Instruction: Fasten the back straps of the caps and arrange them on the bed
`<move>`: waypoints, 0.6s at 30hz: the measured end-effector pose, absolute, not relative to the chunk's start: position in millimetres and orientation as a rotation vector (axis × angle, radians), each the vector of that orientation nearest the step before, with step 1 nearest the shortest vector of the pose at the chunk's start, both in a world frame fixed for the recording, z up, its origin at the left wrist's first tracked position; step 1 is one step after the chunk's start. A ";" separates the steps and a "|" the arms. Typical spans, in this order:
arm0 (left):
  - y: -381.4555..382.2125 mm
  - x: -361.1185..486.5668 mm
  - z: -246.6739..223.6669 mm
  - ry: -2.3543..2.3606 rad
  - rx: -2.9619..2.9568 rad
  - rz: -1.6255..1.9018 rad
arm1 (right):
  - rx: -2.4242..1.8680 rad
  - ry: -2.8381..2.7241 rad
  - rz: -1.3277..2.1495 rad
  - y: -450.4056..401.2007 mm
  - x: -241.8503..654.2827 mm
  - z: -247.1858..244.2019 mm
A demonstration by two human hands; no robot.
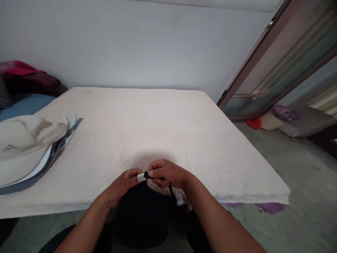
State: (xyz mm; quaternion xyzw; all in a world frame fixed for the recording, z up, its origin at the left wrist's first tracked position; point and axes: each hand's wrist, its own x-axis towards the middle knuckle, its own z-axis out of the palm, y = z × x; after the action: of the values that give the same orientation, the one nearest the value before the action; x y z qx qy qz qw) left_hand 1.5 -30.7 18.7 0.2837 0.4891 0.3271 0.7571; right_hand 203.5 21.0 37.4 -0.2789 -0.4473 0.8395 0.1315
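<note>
Room, head view: a pale wall (147, 45) behind, a mauve-framed door (252, 56) at the right, and a grey floor (310, 168) below it.
Surface: a broad top covered in textured cream cloth (158, 116), its near edge just in front of the person.
Left side: a stack of caps lies on the surface, a beige cap (28, 137) with a striped mark uppermost; behind it are a blue item (28, 103) and a pink-red cloth (23, 68).
Black cap: the cap (143, 218) is at the near edge, below the two hands, its opening towards them.
Left hand: the grip of the left hand (123, 184) pinches a white tab (141, 177) between thumb and fingers.
Right hand: the grip of the right hand (170, 173) pinches a black strap (146, 174), just beside the tab.
</note>
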 end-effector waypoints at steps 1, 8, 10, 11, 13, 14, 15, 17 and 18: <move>-30.8 1.7 19.4 1.067 0.623 0.717 | -0.812 -1.278 2.436 21.1 203.2 37.4; -32.2 1.1 17.1 1.071 0.571 0.750 | -0.779 -1.193 2.474 21.2 201.9 38.2; -32.3 0.9 15.9 1.061 0.568 0.747 | -0.775 -1.191 2.483 21.1 201.8 38.6; -32.4 0.7 15.4 1.055 0.570 0.746 | -0.771 -1.194 2.489 21.1 201.9 38.7; -32.6 -0.1 14.2 1.047 0.581 0.736 | -0.767 -1.202 2.490 21.0 202.1 38.9; -32.7 -0.7 13.4 1.044 0.587 0.734 | -0.764 -1.204 2.489 20.9 202.3 38.9; -32.8 -1.3 12.5 1.042 0.590 0.732 | -0.762 -1.206 2.490 20.8 202.6 38.8; -33.0 -2.3 10.8 1.048 0.587 0.736 | -0.764 -1.220 2.500 20.6 203.2 38.5; -33.0 -2.5 10.1 1.057 0.582 0.738 | -0.769 -1.229 2.506 20.6 203.5 38.3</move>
State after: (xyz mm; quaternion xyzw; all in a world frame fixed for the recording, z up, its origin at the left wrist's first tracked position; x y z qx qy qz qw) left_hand -2.5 -33.0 10.1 0.2672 0.4855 0.3392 0.7602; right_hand 203.5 20.6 38.3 -0.2635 -0.4212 0.8591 0.1231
